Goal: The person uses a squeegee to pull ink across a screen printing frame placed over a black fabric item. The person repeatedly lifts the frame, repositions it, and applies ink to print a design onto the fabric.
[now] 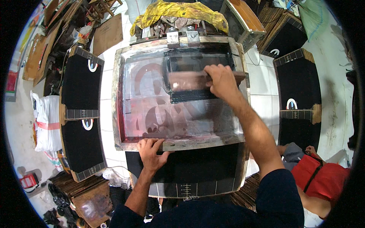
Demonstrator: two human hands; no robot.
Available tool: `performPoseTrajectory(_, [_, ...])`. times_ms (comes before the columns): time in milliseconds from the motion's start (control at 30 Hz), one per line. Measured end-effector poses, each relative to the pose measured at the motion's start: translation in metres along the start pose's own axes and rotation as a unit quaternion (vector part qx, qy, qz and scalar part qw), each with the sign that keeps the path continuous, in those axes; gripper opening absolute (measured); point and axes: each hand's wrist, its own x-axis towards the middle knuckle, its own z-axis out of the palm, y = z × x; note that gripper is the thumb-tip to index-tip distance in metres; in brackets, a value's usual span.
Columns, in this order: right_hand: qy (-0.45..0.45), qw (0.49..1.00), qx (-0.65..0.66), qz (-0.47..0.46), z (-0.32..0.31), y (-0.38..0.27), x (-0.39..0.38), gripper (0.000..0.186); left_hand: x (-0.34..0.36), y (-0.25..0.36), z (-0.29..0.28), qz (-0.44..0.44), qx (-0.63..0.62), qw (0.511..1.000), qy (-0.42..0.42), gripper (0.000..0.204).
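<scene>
A screen printing frame [190, 144] lies over a black fabric-covered board [186, 167], which shows along the near side. Its mesh [133, 110] carries letter-like shapes, with a red stain along the left and near edges. My right hand [224, 81] is closed around the wooden handle of a squeegee [186, 81], slightly blurred by motion, in the right half of the mesh. Dark ink [190, 98] spreads around the squeegee. At the near left, my left hand [150, 155] grips the frame's rail, fingers over the top and thumb out to the right.
Two metal clamps [173, 39] hold the frame's far side, with a yellow cloth [178, 13] behind. Black boards with white loop prints stand left [81, 83] and right [298, 81]. A person in red [323, 174] sits at the lower right. Stacked cardboard [91, 201] lies lower left.
</scene>
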Motion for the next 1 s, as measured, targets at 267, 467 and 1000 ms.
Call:
performPoseTrajectory(267, [-0.064,0.997,-0.040,0.003,0.017,0.076,0.161,0.047,0.001,0.006,-0.005,0.007,0.029,1.000,0.000,0.052])
performPoseTrajectory(467, [0.286,0.957,0.046,-0.018,0.020,0.045,0.074,0.060,0.001,0.008,-0.006,-0.003,0.023,1.000,-0.003,0.051])
performPoseTrajectory(1000, [0.375,0.926,0.006,0.034,-0.196,-0.151,-0.062,0.028,0.058,0.024,-0.171,0.071,0.092,0.943,0.311,0.077])
